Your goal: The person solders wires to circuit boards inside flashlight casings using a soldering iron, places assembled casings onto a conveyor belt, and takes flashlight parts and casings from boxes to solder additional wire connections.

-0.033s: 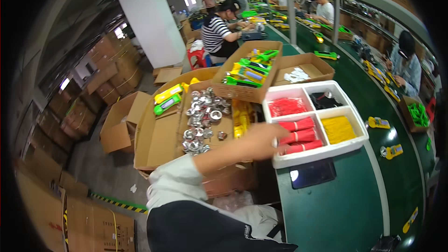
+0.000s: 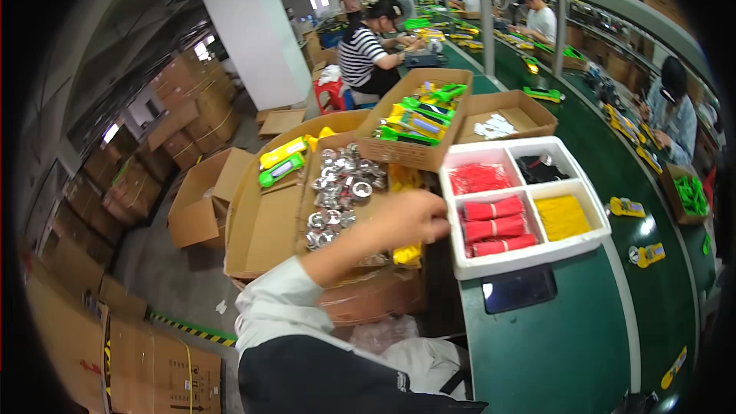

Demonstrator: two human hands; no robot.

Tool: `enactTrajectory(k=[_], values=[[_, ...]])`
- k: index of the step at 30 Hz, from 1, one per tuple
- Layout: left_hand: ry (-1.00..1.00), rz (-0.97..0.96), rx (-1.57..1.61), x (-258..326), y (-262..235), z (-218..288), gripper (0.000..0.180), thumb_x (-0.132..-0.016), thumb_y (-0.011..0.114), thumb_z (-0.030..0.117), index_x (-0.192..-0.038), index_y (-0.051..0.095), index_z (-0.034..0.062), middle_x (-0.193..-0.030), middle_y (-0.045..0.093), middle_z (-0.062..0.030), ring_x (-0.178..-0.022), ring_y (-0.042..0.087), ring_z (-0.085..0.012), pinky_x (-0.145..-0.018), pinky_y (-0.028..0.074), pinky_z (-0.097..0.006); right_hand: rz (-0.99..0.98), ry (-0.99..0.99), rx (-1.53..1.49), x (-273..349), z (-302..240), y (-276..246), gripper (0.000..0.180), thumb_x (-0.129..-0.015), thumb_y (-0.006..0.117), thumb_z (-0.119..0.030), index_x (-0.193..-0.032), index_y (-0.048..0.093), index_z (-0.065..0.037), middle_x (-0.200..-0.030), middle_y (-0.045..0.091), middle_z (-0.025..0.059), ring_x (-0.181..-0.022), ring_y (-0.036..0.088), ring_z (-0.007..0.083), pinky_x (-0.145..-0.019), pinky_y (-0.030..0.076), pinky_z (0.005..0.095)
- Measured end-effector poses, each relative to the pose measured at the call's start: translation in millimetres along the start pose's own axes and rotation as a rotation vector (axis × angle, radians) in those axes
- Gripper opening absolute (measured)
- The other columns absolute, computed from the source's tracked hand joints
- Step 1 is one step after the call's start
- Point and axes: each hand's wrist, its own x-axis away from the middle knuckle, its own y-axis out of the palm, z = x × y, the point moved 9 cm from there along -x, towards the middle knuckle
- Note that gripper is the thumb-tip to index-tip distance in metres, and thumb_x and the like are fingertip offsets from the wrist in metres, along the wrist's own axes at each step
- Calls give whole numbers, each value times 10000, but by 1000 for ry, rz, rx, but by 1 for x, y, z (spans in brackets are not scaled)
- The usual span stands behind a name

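My left hand (image 2: 418, 216) reaches in from the lower left, its fingers curled together beside the left wall of a white foam tray (image 2: 458, 267). Whatever the fingers may hold is hidden and slightly blurred. Bundles of red wires (image 2: 494, 227), each banded in the middle, lie in the tray's near left compartment. Loose red pieces (image 2: 479, 178), black pieces (image 2: 540, 170) and yellow wires (image 2: 563, 217) fill the others. Behind my wrist, shiny silver cup-shaped parts (image 2: 333, 192) are heaped in a cardboard box (image 2: 261, 257). My right hand is not in view.
A dark phone (image 2: 520, 291) lies on the green table (image 2: 552, 353) before the tray. Cardboard boxes hold green and yellow tool-like housings (image 2: 418, 119) and white pieces (image 2: 496, 126). A conveyor (image 2: 613, 169) runs along the right. A person in a striped shirt (image 2: 360, 54) sits ahead.
My left hand has moved left, from over the red wire bundles to just outside the tray's left wall. The whole view has shifted slightly.
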Motion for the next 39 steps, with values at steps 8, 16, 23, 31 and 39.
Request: enactTrajectory(k=[8, 16, 23, 31, 39], values=[[-628, 413, -626, 133, -149, -383, 328, -683, 612, 164, -984, 559, 46, -1003, 569, -154, -945, 542, -291, -803, 444, -378, -21, -35, 50, 13, -21, 38, 329, -791, 624, -176, -908, 427, 61, -632, 502, 103, -456, 452, 154, -407, 398, 252], [-724, 207, -555, 137, -124, -444, 549, -592, 666, 180, -1113, 512, 100, -1139, 501, -126, -1065, 473, -283, -908, 394, -376, -187, -84, 60, 13, 3, 104, 267, -808, 601, -175, -880, 464, 43, -647, 504, 83, -487, 454, 129, -416, 387, 235], [-569, 365, -570, 165, -119, -438, 493, -648, 704, 236, -1066, 481, 103, -1041, 545, -135, -959, 527, -305, -799, 438, -387, -298, -57, 11, -9, 41, 154, 225, -830, 571, -179, -901, 479, 13, -656, 500, 56, -494, 444, 99, -421, 366, 205], [-390, 674, -344, 150, -158, -308, 473, -736, 661, 249, -1124, 438, 97, -1004, 552, -177, -934, 527, -358, -790, 430, -389, -223, 71, 69, -15, 99, 103, 182, -855, 536, -184, -926, 496, -20, -667, 496, 24, -502, 433, 63, -427, 342, 172], [390, 57, -193, 60, -40, 9, 446, -641, 713, 135, -1027, 511, 43, -903, 554, -107, -747, 565, -291, -704, 461, -349, -142, 616, -604, -5, 43, 149, 182, -885, 501, -212, -952, 542, -48, -756, 592, 59, -631, 538, 78, -536, 410, 153]])
